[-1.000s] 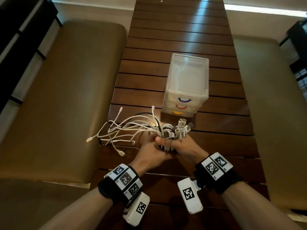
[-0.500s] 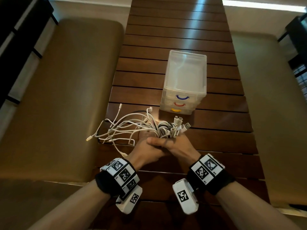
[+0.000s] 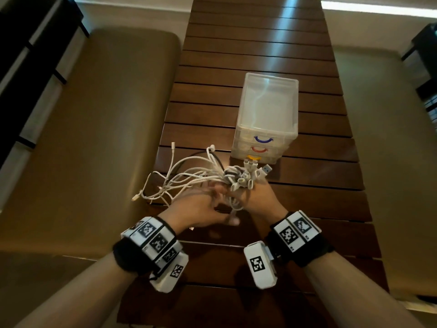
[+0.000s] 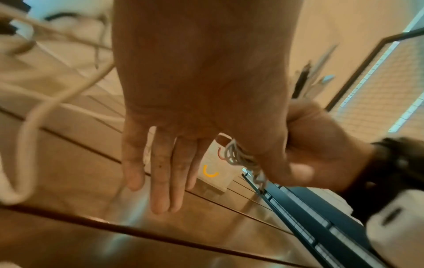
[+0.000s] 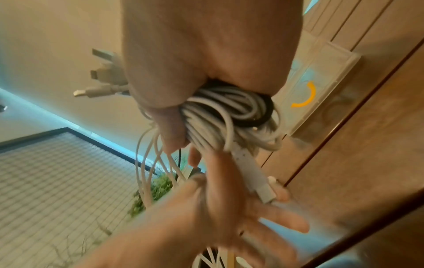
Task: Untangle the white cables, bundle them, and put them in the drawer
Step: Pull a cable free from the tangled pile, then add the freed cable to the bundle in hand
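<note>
The right hand (image 3: pixel 259 200) is clenched around the coiled part of the white cables (image 3: pixel 189 178), holding the bundle just above the counter (image 3: pixel 260 43), with the USB plugs (image 3: pixel 250 172) projecting past the fist toward the drawer unit (image 3: pixel 267 114). The left hand (image 3: pixel 196 209) is beside the right hand with fingers (image 4: pixel 160 181) extended and spread; in the right wrist view a connector lies across them, but no closed grip on it is visible. Loose cable ends (image 3: pixel 151 192) fan out to the left, some reaching the counter edge above the bench (image 3: pixel 94 138). A black loop (image 5: pixel 263 116) is mixed into the coil; whether it is a tie or a separate cable cannot be determined. All three drawers, including the yellow-handled drawer (image 3: pixel 253 158), appear closed. Risks, as a judgement: the untidy tails may snag on the counter edge or re-knot during winding; relaxing the right-hand grip would likely let the springy coil unwind; with both hands occupied, opening a drawer may require releasing one hand, which could spill the bundle.
</note>
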Motion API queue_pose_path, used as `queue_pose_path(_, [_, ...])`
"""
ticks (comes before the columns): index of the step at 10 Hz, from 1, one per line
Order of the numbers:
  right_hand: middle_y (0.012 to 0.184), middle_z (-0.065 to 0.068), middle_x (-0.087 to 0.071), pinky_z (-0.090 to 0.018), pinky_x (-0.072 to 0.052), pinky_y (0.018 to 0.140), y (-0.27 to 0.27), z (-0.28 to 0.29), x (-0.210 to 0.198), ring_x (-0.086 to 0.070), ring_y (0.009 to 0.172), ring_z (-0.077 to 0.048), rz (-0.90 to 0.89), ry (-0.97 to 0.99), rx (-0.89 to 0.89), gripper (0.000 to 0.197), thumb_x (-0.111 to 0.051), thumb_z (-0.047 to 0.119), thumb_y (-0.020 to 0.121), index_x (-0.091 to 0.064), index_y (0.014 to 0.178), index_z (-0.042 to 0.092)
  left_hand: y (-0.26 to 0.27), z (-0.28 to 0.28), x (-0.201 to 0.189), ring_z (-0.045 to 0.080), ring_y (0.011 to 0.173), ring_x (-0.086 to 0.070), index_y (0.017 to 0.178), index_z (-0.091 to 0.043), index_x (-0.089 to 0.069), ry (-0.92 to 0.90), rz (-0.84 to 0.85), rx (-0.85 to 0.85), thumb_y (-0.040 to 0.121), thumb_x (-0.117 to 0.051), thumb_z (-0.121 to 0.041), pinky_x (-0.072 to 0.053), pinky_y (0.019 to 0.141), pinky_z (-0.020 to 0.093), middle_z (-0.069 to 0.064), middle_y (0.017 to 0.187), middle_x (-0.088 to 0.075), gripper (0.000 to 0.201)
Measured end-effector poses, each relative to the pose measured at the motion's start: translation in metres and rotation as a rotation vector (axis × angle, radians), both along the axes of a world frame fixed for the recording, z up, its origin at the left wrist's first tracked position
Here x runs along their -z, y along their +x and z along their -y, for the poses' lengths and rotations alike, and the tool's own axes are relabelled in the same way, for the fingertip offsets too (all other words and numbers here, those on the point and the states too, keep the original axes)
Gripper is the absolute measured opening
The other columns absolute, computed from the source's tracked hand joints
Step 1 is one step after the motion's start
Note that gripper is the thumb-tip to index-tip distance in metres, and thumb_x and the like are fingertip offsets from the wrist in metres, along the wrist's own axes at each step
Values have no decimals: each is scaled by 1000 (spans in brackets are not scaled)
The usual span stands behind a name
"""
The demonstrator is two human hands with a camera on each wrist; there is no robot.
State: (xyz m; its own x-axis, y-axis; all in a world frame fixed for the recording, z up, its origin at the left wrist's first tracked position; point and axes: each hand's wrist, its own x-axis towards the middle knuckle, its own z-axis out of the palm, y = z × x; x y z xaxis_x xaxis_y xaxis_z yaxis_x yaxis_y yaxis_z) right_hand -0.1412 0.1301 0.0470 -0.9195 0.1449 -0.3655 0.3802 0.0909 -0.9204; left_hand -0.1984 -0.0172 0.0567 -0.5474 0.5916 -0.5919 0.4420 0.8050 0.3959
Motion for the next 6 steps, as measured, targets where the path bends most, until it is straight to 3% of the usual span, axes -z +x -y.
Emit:
queue_pose_path(1, [94, -1, -71, -30, -55, 86, -4, -13, -4, -66, 81, -4, -87, -19, -45, 18, -79, 11, 82, -66, 92, 19, 3, 24, -9, 0, 99, -65, 115, -31, -68, 231, 88, 11, 80, -73, -55, -53, 87, 24, -15, 105, -69, 43])
queue_pose_path(2, [80, 12, -69, -18, -52, 77, -3, -17, -4, -65, 77, 5, -113, 86, -149, 28, -75, 0, 81, -65, 85, 26, 6, 25, -37, 3, 82, -66, 99, -21, -73, 785, -173, -70, 87, -73, -26, -53, 72, 19, -14, 90, -70, 13])
queue_pose_path(3, [62, 20, -65, -13, -46, 58, 1, -14, -8, -60, 58, 5, -131, 134, -223, 38, -75, -1, 79, -62, 74, 35, -6, 15, -44, 7, 117, -57, 132, -17, -55, 910, -361, -73, 82, -79, -24, -47, 98, 22, -6, 127, -61, 56])
queue_pose_path(4, [55, 25, -61, -11, -40, 52, 1, -15, -16, -57, 51, 6, -132, 181, -291, 44, -72, -4, 75, -59, 65, 37, -28, 9, -40, 6, 139, -39, 156, -35, -9, 547, 21, 55, 62, -83, -57, -31, 115, 28, -12, 154, -40, 121])
queue_pose_path(5, [58, 28, -61, -9, -41, 52, 0, -18, -24, -58, 54, 8, -145, 164, -325, 42, -71, -5, 82, -57, 73, 33, -43, 9, -30, 8, 118, -57, 149, -40, -33, 347, 106, 200, 57, -81, -63, -42, 103, 29, -14, 136, -58, 106])
queue_pose_path(6, [60, 13, -60, -14, -41, 52, -2, -21, -21, -53, 53, 1, -180, 134, -264, 27, -75, 6, 84, -61, 69, 22, -50, 9, -22, 6, 81, -64, 107, -31, -70, 355, 37, 96, 69, -73, -62, -54, 75, 37, -9, 92, -71, 48])
